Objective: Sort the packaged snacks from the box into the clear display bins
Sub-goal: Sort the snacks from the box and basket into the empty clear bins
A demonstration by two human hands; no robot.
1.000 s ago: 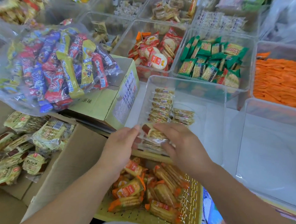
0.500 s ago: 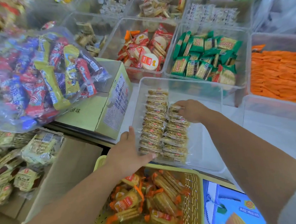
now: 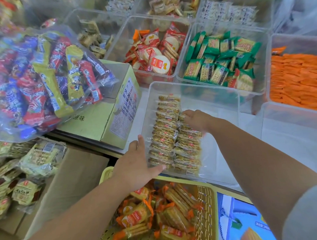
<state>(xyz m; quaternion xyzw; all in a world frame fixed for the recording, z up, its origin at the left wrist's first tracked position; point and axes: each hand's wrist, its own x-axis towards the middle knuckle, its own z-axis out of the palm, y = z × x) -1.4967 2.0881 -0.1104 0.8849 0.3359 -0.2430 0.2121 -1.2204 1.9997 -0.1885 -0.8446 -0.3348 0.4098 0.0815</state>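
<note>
The clear bin [image 3: 207, 100] on the worktop [image 3: 250, 123] is hemmed in on every side. Left of it stands a green carton [image 3: 100, 125] with a big clear bag of mixed wrapped bars [image 3: 45, 79] slumped on top. Further left and lower is the cardboard box [image 3: 72, 185] of pale snack packs [image 3: 38, 160]. A yellow basket [image 3: 209, 207] of orange-wrapped crackers [image 3: 137, 215] butts against the bin's near edge, and both forearms reach across it. Behind the bin are red-wrapped round crackers [image 3: 157, 53] and green-wrapped crackers [image 3: 222, 62], each in its own bin. Flat orange packs [image 3: 296, 79] lie to its far right.

A blue package [image 3: 247, 221] near-right of the bin is cut off by the edge. The bins furthest behind are too blurred to read.

Inside the bin, the cracker packs [image 3: 165, 134] stand on edge in two rows along its left side. The left hand [image 3: 137, 167] lies flat with straight fingers against the rows' near end, thumb up beside the left wall. The right hand [image 3: 195, 118] bends over the far end of the right row. Its fingertips are hidden, so I cannot tell whether it grips or only presses.
</note>
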